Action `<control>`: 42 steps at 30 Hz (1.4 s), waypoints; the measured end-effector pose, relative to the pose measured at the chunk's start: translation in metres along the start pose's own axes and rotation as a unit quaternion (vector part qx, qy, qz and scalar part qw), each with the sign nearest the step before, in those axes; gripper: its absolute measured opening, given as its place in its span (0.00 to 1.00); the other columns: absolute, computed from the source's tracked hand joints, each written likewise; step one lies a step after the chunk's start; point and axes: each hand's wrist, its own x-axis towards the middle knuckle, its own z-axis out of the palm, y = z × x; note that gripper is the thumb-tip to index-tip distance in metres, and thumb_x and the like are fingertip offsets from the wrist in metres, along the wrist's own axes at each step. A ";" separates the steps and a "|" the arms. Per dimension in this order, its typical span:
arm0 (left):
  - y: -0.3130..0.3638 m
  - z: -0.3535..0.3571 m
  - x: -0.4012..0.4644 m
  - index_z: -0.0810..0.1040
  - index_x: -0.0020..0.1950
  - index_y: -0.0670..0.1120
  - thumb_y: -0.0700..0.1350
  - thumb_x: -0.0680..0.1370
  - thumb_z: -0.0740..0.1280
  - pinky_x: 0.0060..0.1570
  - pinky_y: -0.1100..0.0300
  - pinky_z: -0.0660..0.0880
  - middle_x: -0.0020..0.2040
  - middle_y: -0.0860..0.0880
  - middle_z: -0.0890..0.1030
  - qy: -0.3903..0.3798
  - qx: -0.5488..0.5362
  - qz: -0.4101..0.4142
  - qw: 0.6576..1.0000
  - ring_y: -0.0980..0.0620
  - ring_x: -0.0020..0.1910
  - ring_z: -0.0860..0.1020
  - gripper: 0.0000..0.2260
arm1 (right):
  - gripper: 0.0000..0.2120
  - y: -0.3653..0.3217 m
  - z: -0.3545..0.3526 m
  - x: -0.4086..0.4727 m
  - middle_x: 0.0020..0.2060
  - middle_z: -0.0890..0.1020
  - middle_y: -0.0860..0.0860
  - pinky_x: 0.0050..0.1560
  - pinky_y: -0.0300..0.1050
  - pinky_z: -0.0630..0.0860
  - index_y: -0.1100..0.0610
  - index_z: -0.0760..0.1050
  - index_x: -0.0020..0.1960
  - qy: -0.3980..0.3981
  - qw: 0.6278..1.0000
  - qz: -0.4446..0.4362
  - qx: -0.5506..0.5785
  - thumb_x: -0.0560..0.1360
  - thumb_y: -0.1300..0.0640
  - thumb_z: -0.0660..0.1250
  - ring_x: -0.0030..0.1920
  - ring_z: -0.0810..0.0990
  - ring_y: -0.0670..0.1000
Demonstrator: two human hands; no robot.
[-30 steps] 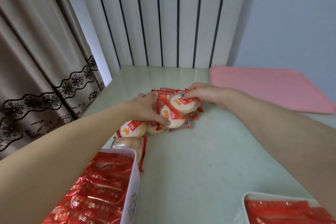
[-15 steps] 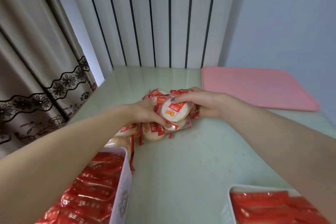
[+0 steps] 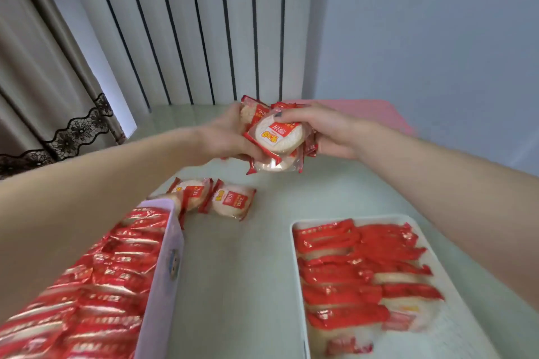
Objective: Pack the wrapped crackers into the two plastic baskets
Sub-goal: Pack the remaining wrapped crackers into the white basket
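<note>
Two wrapped crackers [image 3: 211, 198] lie loose on the pale green table [image 3: 239, 271], just beyond the far end of the left basket [image 3: 163, 271] and partly hidden by its rim — a third shape behind the rim is too blurred to tell. Above them, both hands hold a bunch of crackers [image 3: 275, 138] in the air over the middle of the table: the left hand [image 3: 226, 137] grips it from the left with its thumb curled under, the right hand [image 3: 320, 131] clasps it from the right with a finger laid across the top packet. The lilac left basket is packed with red-wrapped crackers standing in rows; the left forearm crosses over it. The white right basket [image 3: 294, 242] holds rows of the same packets — its near end looks less full, though blur hides detail. A pink mat [image 3: 379, 114] lies at the table's far right corner. Behind stand white wall panels with dark stripes [image 3: 189, 23], a brown lace-trimmed curtain [image 3: 43, 81] to the left and a plain wall [image 3: 437, 38] to the right.
</note>
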 end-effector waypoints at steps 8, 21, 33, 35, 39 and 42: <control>0.091 0.052 -0.109 0.62 0.70 0.48 0.32 0.64 0.81 0.36 0.66 0.79 0.57 0.48 0.80 0.013 -0.011 0.054 0.998 0.54 0.51 0.83 0.42 | 0.12 -0.024 -0.007 -0.152 0.50 0.85 0.57 0.48 0.45 0.81 0.61 0.79 0.60 0.027 0.997 -0.063 0.023 0.78 0.58 0.67 0.47 0.85 0.52; 0.048 0.173 -0.225 0.59 0.58 0.51 0.50 0.64 0.83 0.40 0.72 0.71 0.48 0.59 0.75 -0.061 0.222 0.098 0.968 0.61 0.45 0.76 0.36 | 0.27 0.083 0.007 -0.314 0.52 0.83 0.43 0.48 0.38 0.78 0.45 0.67 0.62 0.131 0.955 -0.060 -0.260 0.69 0.50 0.78 0.48 0.83 0.40; 0.052 0.155 -0.217 0.75 0.62 0.55 0.52 0.74 0.71 0.58 0.55 0.74 0.56 0.56 0.81 -0.168 0.449 0.108 0.871 0.53 0.56 0.78 0.17 | 0.23 0.062 0.011 -0.319 0.45 0.82 0.47 0.48 0.51 0.77 0.50 0.67 0.58 0.029 0.796 -0.019 -0.604 0.69 0.42 0.72 0.43 0.79 0.48; 0.050 0.150 -0.214 0.73 0.62 0.55 0.49 0.74 0.71 0.58 0.53 0.75 0.54 0.58 0.81 -0.169 0.460 0.111 0.865 0.54 0.55 0.79 0.17 | 0.24 0.055 0.010 -0.319 0.45 0.83 0.46 0.52 0.50 0.78 0.46 0.70 0.60 -0.011 0.778 0.014 -0.628 0.70 0.37 0.69 0.46 0.80 0.47; 0.046 0.148 -0.212 0.74 0.62 0.56 0.51 0.76 0.69 0.60 0.54 0.74 0.55 0.59 0.81 -0.181 0.460 0.106 0.863 0.57 0.55 0.79 0.15 | 0.21 0.050 0.012 -0.309 0.46 0.82 0.43 0.53 0.48 0.77 0.46 0.78 0.55 0.014 0.777 -0.035 -0.628 0.71 0.33 0.61 0.48 0.79 0.46; 0.046 0.152 -0.211 0.71 0.66 0.57 0.51 0.77 0.66 0.64 0.52 0.69 0.57 0.58 0.80 -0.189 0.471 0.106 0.855 0.54 0.58 0.77 0.17 | 0.10 0.058 0.018 -0.298 0.42 0.79 0.41 0.49 0.45 0.75 0.46 0.78 0.54 -0.013 0.784 -0.052 -0.619 0.79 0.44 0.61 0.44 0.77 0.45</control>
